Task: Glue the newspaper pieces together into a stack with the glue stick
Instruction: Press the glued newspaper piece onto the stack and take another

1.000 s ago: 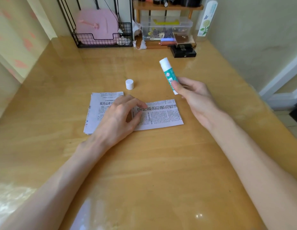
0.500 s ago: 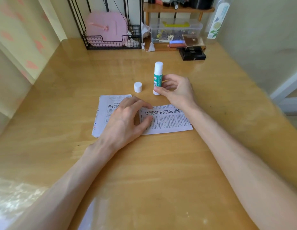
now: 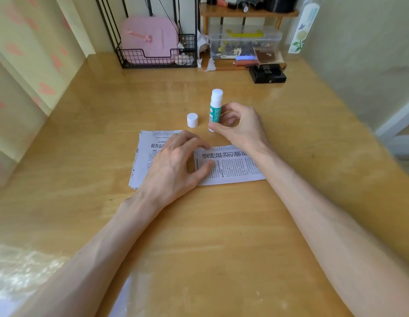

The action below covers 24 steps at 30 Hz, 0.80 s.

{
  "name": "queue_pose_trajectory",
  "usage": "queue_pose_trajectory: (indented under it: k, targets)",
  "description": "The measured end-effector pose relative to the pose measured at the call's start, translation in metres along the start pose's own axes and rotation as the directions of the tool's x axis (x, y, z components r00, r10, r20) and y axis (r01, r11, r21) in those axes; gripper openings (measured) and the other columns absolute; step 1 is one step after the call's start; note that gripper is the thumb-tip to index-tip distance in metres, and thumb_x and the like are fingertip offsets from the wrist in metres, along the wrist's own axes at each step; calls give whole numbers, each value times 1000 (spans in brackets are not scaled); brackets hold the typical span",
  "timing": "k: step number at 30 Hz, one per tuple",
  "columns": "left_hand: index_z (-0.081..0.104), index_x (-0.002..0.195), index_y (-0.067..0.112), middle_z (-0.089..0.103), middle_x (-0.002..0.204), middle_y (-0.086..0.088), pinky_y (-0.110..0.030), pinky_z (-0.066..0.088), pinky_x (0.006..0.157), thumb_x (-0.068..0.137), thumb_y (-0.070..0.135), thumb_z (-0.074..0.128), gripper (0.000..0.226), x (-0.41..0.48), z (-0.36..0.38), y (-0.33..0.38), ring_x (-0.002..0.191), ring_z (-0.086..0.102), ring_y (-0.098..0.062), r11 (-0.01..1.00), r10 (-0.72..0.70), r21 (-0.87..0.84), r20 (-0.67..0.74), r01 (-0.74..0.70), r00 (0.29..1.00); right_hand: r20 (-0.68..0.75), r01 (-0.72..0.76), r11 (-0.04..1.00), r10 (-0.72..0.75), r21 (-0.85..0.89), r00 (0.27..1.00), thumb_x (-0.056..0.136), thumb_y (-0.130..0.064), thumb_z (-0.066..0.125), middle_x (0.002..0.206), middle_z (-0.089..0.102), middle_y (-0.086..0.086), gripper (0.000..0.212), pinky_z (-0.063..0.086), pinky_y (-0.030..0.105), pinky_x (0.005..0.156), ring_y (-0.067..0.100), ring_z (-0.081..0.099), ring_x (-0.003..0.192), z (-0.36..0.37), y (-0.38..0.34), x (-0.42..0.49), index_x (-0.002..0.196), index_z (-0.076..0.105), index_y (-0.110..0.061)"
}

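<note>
Newsprint: stack (image 3: 144, 156) and loose piece (image 3: 233, 165) on counter (image 3: 199, 225), left hand (image 3: 176, 165) spread, pressing both. Uncapped glue stick (image 3: 215, 108) upright at piece's 12 o'clock, pinched low by right hand (image 3: 239, 126); cap (image 3: 192, 120) at its 9. Advice: stand stick firmly, then align edges.

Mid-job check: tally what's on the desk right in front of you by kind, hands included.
glue stick: 1
loose cap: 1
newspaper lots: 2, the left stack and the right piece
hands: 2, left hand and right hand
Total: 6
</note>
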<state>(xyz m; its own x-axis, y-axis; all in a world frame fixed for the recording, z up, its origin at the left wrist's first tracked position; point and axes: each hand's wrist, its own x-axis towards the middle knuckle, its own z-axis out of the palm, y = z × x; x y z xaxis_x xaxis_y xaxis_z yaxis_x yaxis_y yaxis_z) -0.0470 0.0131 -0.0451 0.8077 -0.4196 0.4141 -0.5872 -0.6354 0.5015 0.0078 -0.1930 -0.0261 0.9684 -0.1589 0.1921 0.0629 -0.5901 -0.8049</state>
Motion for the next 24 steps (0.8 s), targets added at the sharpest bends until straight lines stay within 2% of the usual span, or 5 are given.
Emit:
queue_pose_trajectory:
  k: [6,12,17,21,24]
  targets:
    - [70,116,20,62,117,5,-35,47,94,96,38,63,28,0,-8,1,111,57,-20,992,68,102,-5,-67,998,36,-4,999,6,-44,999,78,-43,91,115,70,-8,61,44,9,81,7,63,108,-9,2,-11,132,66,-26]
    - [69,118,24,65,116,7,-37,46,100,95,42,58,31,0,-13,-3,111,59,-20,989,83,117,61,-90,995,24,21,993,-19,-120,1000,82,-44,88,131,55,-9,72,44,29,106,8,52,125,-30,2,-50,144,55,-26]
    - [71,117,24,67,115,8,-37,39,105,96,39,57,29,-2,-16,1,112,60,-21,969,121,206,90,-137,989,92,-5,981,23,-194,996,86,-55,80,149,48,-7,79,35,33,116,11,43,139,-36,-2,-88,152,46,-28]
    - [70,120,27,65,123,12,-37,37,108,97,45,51,34,-6,-18,-6,116,61,-18,964,119,210,199,-161,973,123,70,927,-26,-370,992,84,-72,70,157,39,-5,92,23,38,118,16,32,147,-19,-4,-104,159,37,-29]
    - [67,123,29,62,128,14,-36,32,115,95,44,52,36,-7,-20,-8,119,59,-14,964,124,198,250,-176,960,138,98,895,-41,-436,990,79,-82,65,160,32,-3,105,23,40,119,18,26,151,-15,-2,-107,162,30,-30]
